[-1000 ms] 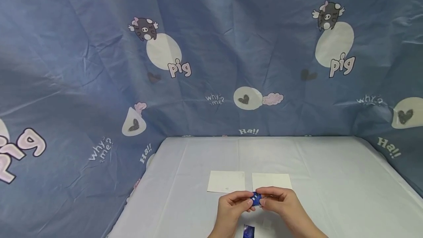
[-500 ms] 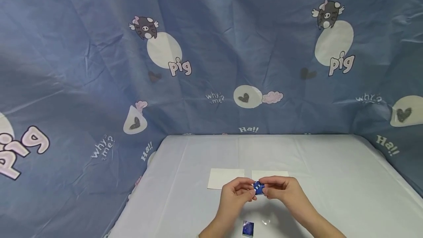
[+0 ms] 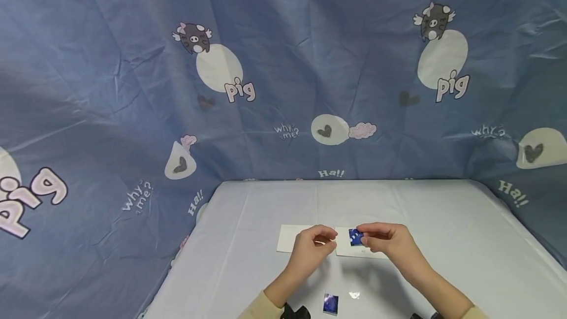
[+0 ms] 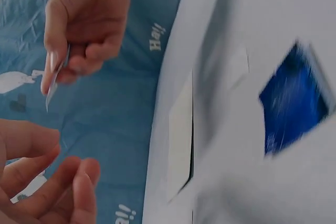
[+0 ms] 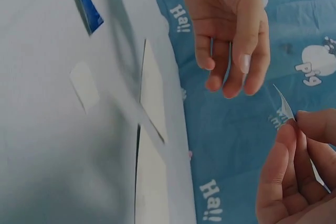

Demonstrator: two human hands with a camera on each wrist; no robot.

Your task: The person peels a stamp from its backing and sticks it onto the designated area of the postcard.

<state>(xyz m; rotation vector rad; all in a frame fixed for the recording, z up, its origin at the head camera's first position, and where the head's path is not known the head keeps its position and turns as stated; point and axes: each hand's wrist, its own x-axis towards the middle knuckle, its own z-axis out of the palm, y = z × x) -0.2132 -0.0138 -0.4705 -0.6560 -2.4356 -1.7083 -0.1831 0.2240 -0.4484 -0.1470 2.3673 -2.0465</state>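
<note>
My right hand [image 3: 394, 241] pinches a thin blue square of paper [image 3: 355, 237] with white moon shapes between thumb and fingers, raised above the table. Seen edge-on in the right wrist view, the paper square [image 5: 285, 107] shows a pale side. My left hand [image 3: 311, 247] is up beside it, fingers loosely bent and a gap between thumb and fingertips; nothing is in it. Below the hands, a small glossy dark-blue packet or stack [image 3: 330, 304] lies on the table, larger in the left wrist view as a blue block [image 4: 294, 100]. A small shiny pale piece [image 3: 354, 295] lies to its right.
Two white cards lie side by side farther back, the left card [image 3: 285, 240] partly behind my left hand and the right card [image 3: 343, 247] behind the blue square. A white cloth covers the table [image 3: 248, 260]. Blue printed fabric [image 3: 283, 63] hangs behind and at both sides.
Both hands have moved forward and drawn apart. My left hand has let go of the blue paper square, which stays in my right hand and has shifted right, over the right card.
</note>
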